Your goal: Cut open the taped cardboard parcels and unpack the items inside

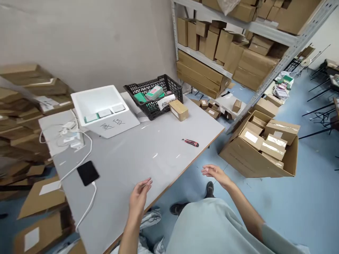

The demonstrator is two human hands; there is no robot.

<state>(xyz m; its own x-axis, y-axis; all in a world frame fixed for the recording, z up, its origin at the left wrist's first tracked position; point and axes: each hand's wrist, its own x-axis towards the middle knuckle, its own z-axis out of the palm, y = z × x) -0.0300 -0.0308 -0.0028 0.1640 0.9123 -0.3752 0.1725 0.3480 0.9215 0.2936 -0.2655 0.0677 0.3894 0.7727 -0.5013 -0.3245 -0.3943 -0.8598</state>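
the left hand (138,197) and right hand (215,173) are half-curled, seemingly empty; the utility knife (190,142) lies by the table's (127,155) front edge. handling seems paused; grasping it calls for reaching.

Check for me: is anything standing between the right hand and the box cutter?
No visible object stands between the right hand and the box cutter. Only the near edge of the table crosses that line in this view; I can't tell for sure whether the hand is above table height.
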